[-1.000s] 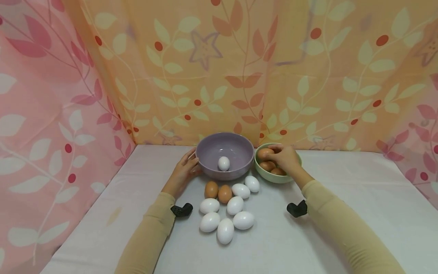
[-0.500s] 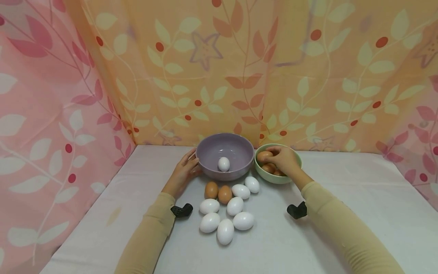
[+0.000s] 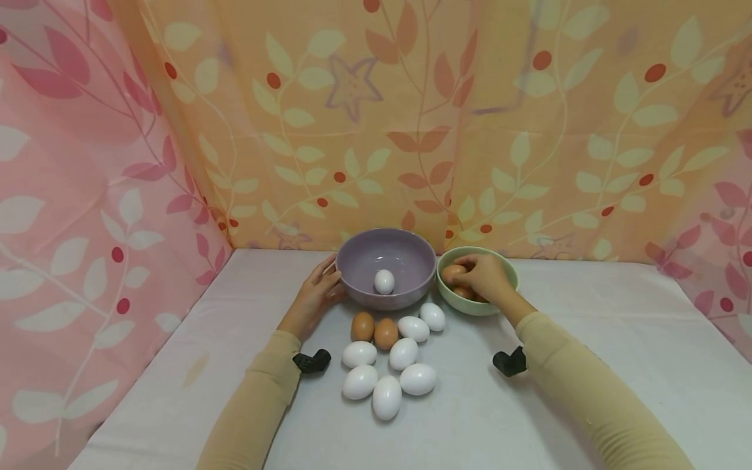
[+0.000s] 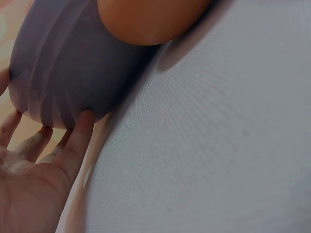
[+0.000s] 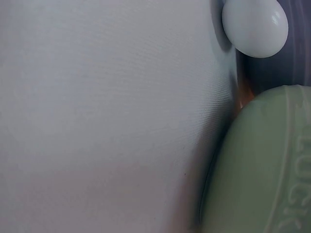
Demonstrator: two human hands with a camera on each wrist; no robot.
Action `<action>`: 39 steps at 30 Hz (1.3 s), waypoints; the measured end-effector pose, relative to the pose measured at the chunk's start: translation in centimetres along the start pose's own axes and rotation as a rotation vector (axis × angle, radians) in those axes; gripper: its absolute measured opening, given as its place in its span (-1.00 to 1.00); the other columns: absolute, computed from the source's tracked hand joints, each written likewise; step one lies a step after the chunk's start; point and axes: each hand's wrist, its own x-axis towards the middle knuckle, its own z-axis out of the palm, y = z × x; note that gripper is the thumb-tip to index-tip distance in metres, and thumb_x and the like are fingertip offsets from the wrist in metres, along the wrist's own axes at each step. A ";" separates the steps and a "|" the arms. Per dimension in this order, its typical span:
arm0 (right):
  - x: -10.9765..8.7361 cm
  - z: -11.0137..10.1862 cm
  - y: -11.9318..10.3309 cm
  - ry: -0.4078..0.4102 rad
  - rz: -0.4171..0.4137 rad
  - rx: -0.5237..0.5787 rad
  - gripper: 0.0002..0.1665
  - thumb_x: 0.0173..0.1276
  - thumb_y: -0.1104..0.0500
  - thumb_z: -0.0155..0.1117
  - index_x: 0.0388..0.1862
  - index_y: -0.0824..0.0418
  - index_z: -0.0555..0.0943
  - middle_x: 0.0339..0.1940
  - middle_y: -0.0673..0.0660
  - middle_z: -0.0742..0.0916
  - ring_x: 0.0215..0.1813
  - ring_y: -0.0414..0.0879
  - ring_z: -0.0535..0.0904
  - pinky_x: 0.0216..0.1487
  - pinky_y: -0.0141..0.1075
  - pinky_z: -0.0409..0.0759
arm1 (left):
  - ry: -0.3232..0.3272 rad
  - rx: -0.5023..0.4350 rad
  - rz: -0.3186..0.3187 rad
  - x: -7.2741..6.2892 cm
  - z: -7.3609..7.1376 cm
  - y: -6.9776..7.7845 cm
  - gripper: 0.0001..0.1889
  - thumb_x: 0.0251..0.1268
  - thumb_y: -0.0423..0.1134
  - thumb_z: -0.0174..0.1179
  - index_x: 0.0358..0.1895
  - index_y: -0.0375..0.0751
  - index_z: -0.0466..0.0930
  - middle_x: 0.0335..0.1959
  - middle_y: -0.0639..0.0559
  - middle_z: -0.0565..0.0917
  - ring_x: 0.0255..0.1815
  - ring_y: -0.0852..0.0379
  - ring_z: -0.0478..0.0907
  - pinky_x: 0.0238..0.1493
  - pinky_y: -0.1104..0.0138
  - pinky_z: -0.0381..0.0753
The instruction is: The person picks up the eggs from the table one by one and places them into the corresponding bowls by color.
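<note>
My left hand [image 3: 313, 295] rests its spread, fairly straight fingers [image 4: 80, 138] against the left side of a purple bowl [image 3: 384, 301]. One white egg [image 3: 384, 281] sits in that bowl. To its right, my right hand [image 3: 484, 277] reaches into a light green bowl [image 3: 470, 308] and pinches a brown egg [image 3: 452, 273] by its right side. Other brown eggs [image 3: 464, 292] lie under the fingers, partly hidden. The right wrist view shows the green bowl's outside [image 5: 252, 170] but not the right hand.
In front of the purple bowl lie two brown eggs [image 3: 363, 326] and several white eggs [image 3: 387, 397] in a loose cluster on the white tablecloth [image 3: 470, 411]. Patterned curtains [image 3: 352, 163] close off the back and sides.
My right hand has lowered the brown egg slightly into the green bowl, over the other brown eggs. The left hand and the purple bowl have stayed in place.
</note>
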 end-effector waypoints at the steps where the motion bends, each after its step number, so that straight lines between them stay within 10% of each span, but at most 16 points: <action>1: 0.0 0.0 0.0 -0.003 0.004 -0.002 -0.41 0.17 0.05 0.51 0.12 0.32 0.66 0.00 0.27 0.76 -0.04 0.01 0.59 -0.20 -0.46 0.54 | 0.002 -0.001 -0.001 0.0 0.0 0.0 -0.36 0.57 -0.25 -0.01 0.60 -0.02 0.01 0.62 -0.11 0.08 0.55 -0.12 0.20 0.45 -0.08 0.28; 10: 0.0 0.0 -0.2 -0.011 0.004 -0.042 -0.43 0.22 0.09 0.45 0.14 0.38 0.63 0.09 0.35 0.72 0.15 0.16 0.59 0.23 -0.02 0.53 | 0.015 0.032 -0.005 0.1 -0.1 0.0 -0.37 0.56 -0.24 0.01 0.59 0.00 0.04 0.62 -0.09 0.10 0.54 -0.14 0.21 0.45 -0.13 0.28; 39: -2.0 -1.9 0.1 -0.032 0.006 -0.012 -0.50 0.29 0.19 0.41 0.15 0.42 0.61 0.10 0.35 0.73 0.23 0.22 0.59 0.30 -0.01 0.51 | 0.011 0.013 -0.003 0.2 -0.2 -0.2 -0.37 0.57 -0.26 -0.01 0.60 -0.02 0.02 0.62 -0.11 0.09 0.53 -0.16 0.22 0.39 -0.02 0.36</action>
